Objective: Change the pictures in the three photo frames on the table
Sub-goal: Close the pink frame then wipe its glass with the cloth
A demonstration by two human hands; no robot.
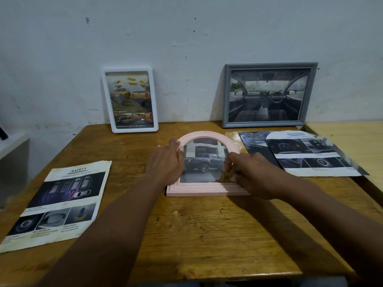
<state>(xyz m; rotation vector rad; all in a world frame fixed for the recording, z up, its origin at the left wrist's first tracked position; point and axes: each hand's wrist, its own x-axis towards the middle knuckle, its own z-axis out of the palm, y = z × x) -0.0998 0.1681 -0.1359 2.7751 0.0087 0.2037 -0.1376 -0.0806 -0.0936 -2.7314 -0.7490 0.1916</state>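
A pink arched photo frame (207, 135) lies flat at the middle of the wooden table (207, 235), with a picture of a dark pickup truck (204, 160) in it. My left hand (165, 162) rests on the frame's left side, fingers fairly straight along its edge. My right hand (246, 172) is over the frame's lower right, its fingertips pinching a small brown bit at the picture's lower right corner. A white frame (129, 100) and a grey frame (267, 95) lean upright against the wall behind.
A "Safety" car leaflet (56, 204) lies at the left of the table. Overlapping car brochure sheets (300, 154) lie at the right. A second, lighter table (352, 133) adjoins on the right, and a grey box (12, 162) stands off the left edge.
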